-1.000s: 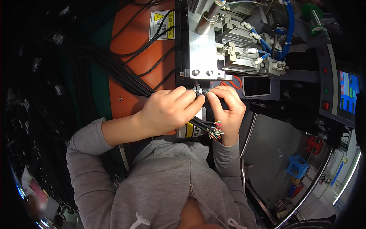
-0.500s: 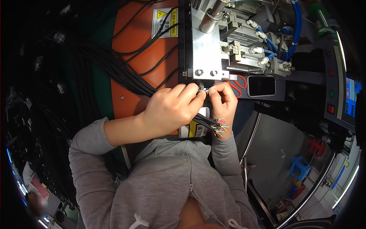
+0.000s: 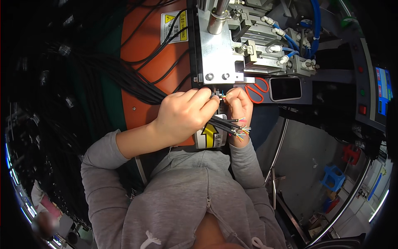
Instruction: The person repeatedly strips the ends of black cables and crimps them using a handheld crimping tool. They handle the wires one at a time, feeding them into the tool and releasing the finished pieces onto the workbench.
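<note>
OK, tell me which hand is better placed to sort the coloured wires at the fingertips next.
Probably the right hand: its fingertips are right at the coloured wires, while the left hand appears closed around the black cables.

Grey hoodie (image 3: pixel 170 191), 2 creased grey sleeves (image 3: pixel 103 182), front zip (image 3: pixel 208 201) with small pull, 2 pale drawstrings (image 3: pixel 151 239)

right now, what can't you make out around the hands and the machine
All in the head view:
Left hand: its palm is hidden by its own back.
Thin coloured wires at the right hand: too small to count, partly covered by that hand.
Metal machine: its top is cut off by the upper edge.
Black cables: on the left, they fade into shadow.
Screen: details too small and slanted.
</note>
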`<state>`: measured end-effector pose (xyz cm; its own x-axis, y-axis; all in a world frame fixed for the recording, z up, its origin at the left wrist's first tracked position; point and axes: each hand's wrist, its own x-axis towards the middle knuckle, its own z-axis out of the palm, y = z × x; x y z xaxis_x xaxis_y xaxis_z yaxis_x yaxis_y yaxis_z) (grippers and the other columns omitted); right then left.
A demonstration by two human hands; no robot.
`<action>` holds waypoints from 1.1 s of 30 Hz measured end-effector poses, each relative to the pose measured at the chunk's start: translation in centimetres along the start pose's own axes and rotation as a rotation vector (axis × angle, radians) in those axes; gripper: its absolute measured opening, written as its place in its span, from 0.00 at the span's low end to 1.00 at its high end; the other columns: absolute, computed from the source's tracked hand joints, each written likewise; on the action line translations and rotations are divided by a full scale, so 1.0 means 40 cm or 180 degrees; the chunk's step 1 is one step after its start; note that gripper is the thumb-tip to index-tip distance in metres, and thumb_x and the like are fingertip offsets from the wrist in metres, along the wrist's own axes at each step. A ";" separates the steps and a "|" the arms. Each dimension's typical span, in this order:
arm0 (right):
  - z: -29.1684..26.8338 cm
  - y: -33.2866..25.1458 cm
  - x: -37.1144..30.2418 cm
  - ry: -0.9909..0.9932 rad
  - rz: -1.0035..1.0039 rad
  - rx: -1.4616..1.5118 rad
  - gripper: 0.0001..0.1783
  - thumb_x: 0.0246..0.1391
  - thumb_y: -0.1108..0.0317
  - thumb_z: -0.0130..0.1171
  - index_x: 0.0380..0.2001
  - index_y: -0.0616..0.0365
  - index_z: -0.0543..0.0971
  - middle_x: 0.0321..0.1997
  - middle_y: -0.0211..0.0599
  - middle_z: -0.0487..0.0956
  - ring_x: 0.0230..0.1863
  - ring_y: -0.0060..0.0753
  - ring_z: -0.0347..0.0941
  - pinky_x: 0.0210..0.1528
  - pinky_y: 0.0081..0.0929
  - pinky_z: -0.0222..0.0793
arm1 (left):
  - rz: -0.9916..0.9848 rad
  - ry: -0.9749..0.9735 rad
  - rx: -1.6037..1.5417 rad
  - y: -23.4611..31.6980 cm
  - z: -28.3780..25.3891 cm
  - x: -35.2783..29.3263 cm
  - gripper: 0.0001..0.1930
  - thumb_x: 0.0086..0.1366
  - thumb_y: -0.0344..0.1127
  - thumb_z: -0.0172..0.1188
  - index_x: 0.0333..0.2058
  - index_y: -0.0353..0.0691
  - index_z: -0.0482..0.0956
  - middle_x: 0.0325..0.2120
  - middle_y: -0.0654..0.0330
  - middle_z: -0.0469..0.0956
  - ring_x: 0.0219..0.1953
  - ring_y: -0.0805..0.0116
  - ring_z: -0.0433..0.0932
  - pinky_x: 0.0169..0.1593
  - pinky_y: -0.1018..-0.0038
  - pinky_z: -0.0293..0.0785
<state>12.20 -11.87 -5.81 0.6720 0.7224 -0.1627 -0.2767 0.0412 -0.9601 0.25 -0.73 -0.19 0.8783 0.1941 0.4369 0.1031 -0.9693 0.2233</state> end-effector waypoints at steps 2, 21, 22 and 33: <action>-0.008 -0.007 0.006 -0.0053 -0.0153 -0.0308 0.05 0.52 0.76 0.54 0.23 0.62 0.72 0.23 0.26 0.72 0.25 0.14 0.64 0.27 0.16 0.60 | -0.0008 -0.0048 -0.0061 -0.004 -0.001 0.003 0.10 0.49 0.31 0.61 0.32 0.42 0.81 0.22 0.67 0.71 0.21 0.75 0.72 0.22 0.78 0.67; -0.064 -0.088 0.007 -0.1449 -0.1984 -0.0599 0.15 0.36 0.81 0.69 0.32 0.62 0.80 0.32 0.37 0.80 0.33 0.32 0.75 0.37 0.25 0.70 | -0.0044 -0.0413 0.0320 -0.012 -0.037 -0.007 0.07 0.46 0.30 0.59 0.27 0.40 0.77 0.19 0.67 0.67 0.20 0.76 0.72 0.23 0.80 0.66; -0.065 -0.095 0.001 -0.1544 -0.2049 -0.0644 0.16 0.34 0.80 0.70 0.32 0.61 0.81 0.29 0.37 0.80 0.33 0.32 0.75 0.36 0.24 0.69 | -0.0015 -0.0297 0.0022 -0.010 -0.039 -0.002 0.08 0.47 0.29 0.60 0.29 0.40 0.78 0.18 0.66 0.68 0.20 0.74 0.72 0.23 0.78 0.66; -0.044 -0.097 -0.032 -0.0083 -0.0904 0.1109 0.08 0.47 0.80 0.59 0.32 0.66 0.72 0.31 0.41 0.74 0.34 0.26 0.71 0.39 0.21 0.68 | 0.0352 0.0629 -0.0937 -0.011 -0.068 0.018 0.15 0.51 0.32 0.64 0.38 0.35 0.79 0.35 0.55 0.77 0.28 0.65 0.77 0.31 0.73 0.73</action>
<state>13.61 -14.17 -2.29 0.7385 0.6659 0.1062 -0.3017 0.4671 -0.8311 -0.43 0.26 2.39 0.7666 0.1437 0.6258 -0.1515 -0.9066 0.3938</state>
